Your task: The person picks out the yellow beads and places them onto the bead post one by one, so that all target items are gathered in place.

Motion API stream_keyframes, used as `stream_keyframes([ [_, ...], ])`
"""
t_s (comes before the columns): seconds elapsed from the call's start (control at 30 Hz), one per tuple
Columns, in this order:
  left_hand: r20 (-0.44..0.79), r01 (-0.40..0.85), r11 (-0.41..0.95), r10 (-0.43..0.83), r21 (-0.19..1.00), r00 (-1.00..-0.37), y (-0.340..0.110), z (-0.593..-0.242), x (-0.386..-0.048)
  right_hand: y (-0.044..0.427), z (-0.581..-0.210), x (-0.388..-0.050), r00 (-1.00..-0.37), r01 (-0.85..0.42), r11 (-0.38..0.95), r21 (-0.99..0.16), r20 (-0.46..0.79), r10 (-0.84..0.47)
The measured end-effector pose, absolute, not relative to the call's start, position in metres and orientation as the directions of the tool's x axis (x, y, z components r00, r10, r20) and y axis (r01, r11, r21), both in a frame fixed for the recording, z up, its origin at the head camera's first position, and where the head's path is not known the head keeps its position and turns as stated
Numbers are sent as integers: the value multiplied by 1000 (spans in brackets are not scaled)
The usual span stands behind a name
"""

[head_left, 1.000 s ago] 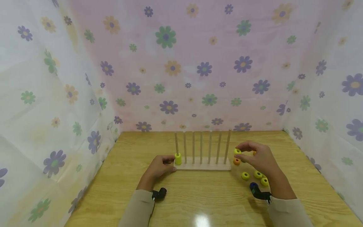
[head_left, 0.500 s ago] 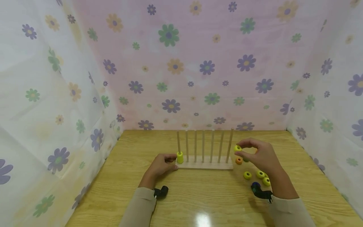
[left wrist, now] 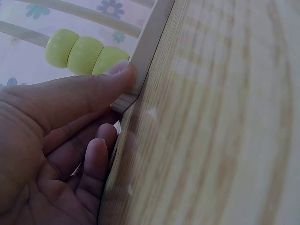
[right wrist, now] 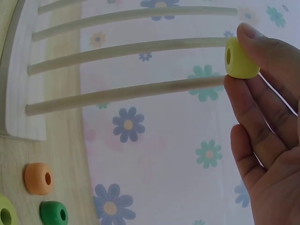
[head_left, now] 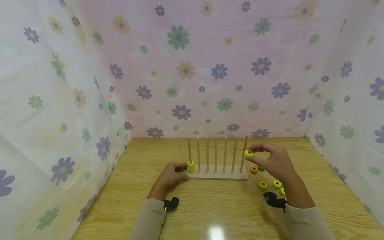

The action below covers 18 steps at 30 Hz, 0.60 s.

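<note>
A wooden base (head_left: 216,172) bears several upright pegs. Three yellow beads (left wrist: 86,54) are stacked on its leftmost peg, low against the base. My left hand (head_left: 171,175) grips the base's left end, thumb in front, as the left wrist view shows (left wrist: 61,122). Between thumb and fingertips my right hand (head_left: 274,164) pinches a yellow bead (head_left: 248,153), held off the pegs near the upper part of the rightmost one. In the right wrist view the pinched bead (right wrist: 242,58) has its hole facing the pegs.
On the table right of the base lie an orange bead (head_left: 253,170), a green bead (head_left: 261,168), several yellow beads (head_left: 263,185) and a blue one (head_left: 273,195) partly behind the right wrist's camera. Flowered cloth (head_left: 201,80) stands behind and at both sides.
My right hand has lifted its yellow bead and moved it left, closer to the rightmost peg. The green bead has come into fuller view. My left hand keeps its grip on the base.
</note>
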<state>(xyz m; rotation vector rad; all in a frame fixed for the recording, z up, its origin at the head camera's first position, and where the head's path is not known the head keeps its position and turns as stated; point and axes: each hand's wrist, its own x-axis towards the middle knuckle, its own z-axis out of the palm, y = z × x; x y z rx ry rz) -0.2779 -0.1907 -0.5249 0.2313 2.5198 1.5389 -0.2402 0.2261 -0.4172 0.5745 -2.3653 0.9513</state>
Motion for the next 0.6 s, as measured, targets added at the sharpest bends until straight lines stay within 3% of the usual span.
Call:
stream_keyframes([
  [0.6, -63, 44, 456, 216, 889, -974, -190, -526, -278, 210, -406, -249, -690, -660, 595, -460, 684, -237],
])
